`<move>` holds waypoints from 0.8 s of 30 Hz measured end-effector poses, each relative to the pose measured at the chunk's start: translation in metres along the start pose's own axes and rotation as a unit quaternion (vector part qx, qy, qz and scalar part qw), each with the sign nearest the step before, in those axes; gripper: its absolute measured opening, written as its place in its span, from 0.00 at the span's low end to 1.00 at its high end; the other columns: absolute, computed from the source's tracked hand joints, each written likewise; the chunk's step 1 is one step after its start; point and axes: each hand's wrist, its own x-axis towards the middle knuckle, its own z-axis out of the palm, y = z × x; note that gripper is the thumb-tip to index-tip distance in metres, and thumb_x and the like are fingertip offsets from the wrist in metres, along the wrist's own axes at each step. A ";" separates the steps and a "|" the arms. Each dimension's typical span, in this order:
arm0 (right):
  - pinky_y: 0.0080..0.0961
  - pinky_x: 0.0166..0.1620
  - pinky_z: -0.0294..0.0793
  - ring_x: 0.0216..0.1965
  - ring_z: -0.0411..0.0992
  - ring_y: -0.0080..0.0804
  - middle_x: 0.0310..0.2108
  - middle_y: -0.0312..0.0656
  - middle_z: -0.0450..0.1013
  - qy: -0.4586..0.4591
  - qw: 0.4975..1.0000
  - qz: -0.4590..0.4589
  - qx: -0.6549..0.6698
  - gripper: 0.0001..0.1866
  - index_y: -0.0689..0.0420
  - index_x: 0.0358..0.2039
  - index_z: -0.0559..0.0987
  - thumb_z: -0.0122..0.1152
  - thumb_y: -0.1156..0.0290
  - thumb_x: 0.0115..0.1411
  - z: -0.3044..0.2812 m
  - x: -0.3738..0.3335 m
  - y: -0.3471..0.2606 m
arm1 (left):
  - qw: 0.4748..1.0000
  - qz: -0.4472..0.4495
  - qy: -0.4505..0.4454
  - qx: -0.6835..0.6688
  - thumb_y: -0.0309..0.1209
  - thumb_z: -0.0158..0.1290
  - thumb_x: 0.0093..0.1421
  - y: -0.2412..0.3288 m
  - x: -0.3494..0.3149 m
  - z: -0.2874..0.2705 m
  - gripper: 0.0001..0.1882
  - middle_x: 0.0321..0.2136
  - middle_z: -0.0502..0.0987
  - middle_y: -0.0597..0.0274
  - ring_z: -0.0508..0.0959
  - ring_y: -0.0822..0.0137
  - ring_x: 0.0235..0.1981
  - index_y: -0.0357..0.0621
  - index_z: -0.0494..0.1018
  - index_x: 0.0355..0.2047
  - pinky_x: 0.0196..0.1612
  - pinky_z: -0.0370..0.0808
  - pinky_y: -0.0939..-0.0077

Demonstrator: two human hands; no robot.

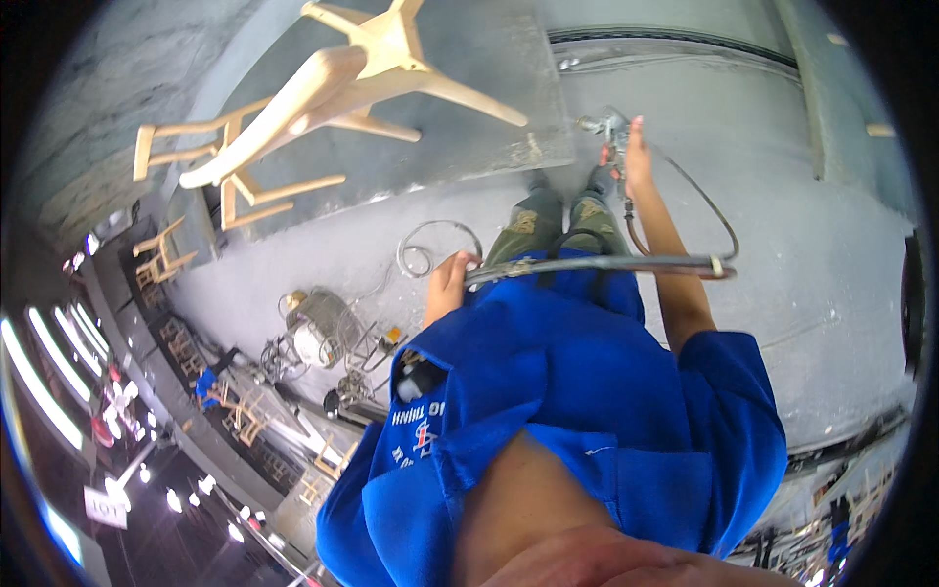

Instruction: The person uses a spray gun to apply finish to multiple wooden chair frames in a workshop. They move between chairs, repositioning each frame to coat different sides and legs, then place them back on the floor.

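My right hand (638, 166), its arm stretched forward, is closed round a metal spray gun (613, 129) with red parts. From the gun a thin dark hose (719, 210) loops out to the right. In front of my waist my left hand (448, 286) grips a thicker grey hose (587, 264), which crosses my body and bends at the right. Beyond the hands, at the upper left, pale wooden chair frames (391, 44) stand on or above a grey platform (479, 88). One long curved wooden piece (284, 112) reaches toward me.
A round metal pot-like device (318, 333) with tubes and cables stands on the floor at my left. More wooden chairs (166, 249) are farther left, near bright ceiling lamps (44, 382). A grey panel (817, 98) rises at the upper right.
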 end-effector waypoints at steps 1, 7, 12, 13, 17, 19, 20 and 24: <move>0.19 0.15 0.58 0.19 0.71 0.26 0.19 0.36 0.72 -0.053 0.998 -0.018 0.027 0.44 0.57 0.42 0.76 0.31 0.26 0.65 0.005 -0.014 -0.009 | 0.999 0.008 -0.016 0.033 0.45 0.41 0.73 0.006 -0.001 0.001 0.26 0.24 0.76 0.56 0.73 0.66 0.29 0.35 0.79 0.36 0.38 0.69 0.70; 0.16 0.14 0.57 0.27 0.69 0.30 0.24 0.41 0.68 -0.232 0.958 -0.070 0.156 0.53 0.65 0.48 0.72 0.21 0.22 0.62 -0.002 -0.104 -0.079 | 0.995 0.004 -0.095 0.029 0.46 0.42 0.73 0.026 0.004 0.004 0.26 0.26 0.77 0.54 0.74 0.63 0.34 0.34 0.78 0.36 0.45 0.70 0.68; 0.18 0.13 0.58 0.25 0.68 0.34 0.22 0.43 0.67 -0.310 0.907 -0.091 0.271 0.56 0.67 0.47 0.71 0.19 0.20 0.60 -0.005 -0.156 -0.085 | 0.989 0.009 -0.140 0.055 0.47 0.42 0.72 0.018 0.014 -0.014 0.26 0.28 0.78 0.53 0.75 0.64 0.34 0.34 0.78 0.36 0.45 0.70 0.68; 0.18 0.13 0.58 0.25 0.68 0.34 0.22 0.43 0.66 -0.309 0.904 -0.091 0.280 0.56 0.68 0.47 0.71 0.19 0.20 0.60 -0.004 -0.160 -0.080 | 0.988 0.003 -0.147 0.054 0.47 0.42 0.72 0.015 0.017 -0.019 0.26 0.28 0.78 0.53 0.75 0.64 0.35 0.34 0.78 0.36 0.45 0.70 0.68; 0.18 0.15 0.57 0.24 0.70 0.31 0.22 0.42 0.69 -0.189 0.950 -0.100 0.227 0.53 0.65 0.46 0.73 0.20 0.22 0.62 0.003 -0.162 -0.034 | 0.985 0.025 -0.152 0.083 0.47 0.42 0.72 -0.007 0.018 -0.037 0.26 0.26 0.76 0.55 0.75 0.65 0.33 0.35 0.79 0.37 0.43 0.71 0.68; 0.19 0.16 0.58 0.23 0.72 0.29 0.23 0.42 0.72 -0.119 0.966 -0.116 0.199 0.49 0.61 0.44 0.74 0.22 0.24 0.65 0.013 -0.157 0.003 | 0.989 0.045 -0.135 0.044 0.48 0.42 0.72 -0.027 0.015 -0.056 0.26 0.24 0.75 0.58 0.74 0.66 0.32 0.36 0.79 0.37 0.42 0.71 0.68; 0.19 0.17 0.59 0.23 0.72 0.30 0.22 0.41 0.72 -0.071 0.974 -0.103 0.191 0.48 0.61 0.43 0.75 0.23 0.25 0.65 0.018 -0.153 0.021 | 0.990 0.049 -0.129 0.026 0.48 0.43 0.72 -0.038 0.013 -0.068 0.26 0.23 0.74 0.60 0.74 0.66 0.31 0.36 0.79 0.37 0.41 0.72 0.69; 0.22 0.17 0.60 0.20 0.72 0.30 0.20 0.39 0.72 0.096 0.979 -0.094 0.156 0.43 0.58 0.39 0.76 0.28 0.27 0.67 0.048 -0.134 0.118 | 0.993 -0.024 -0.118 0.005 0.48 0.43 0.72 -0.119 0.023 -0.141 0.25 0.21 0.71 0.65 0.71 0.70 0.28 0.38 0.81 0.38 0.36 0.69 0.71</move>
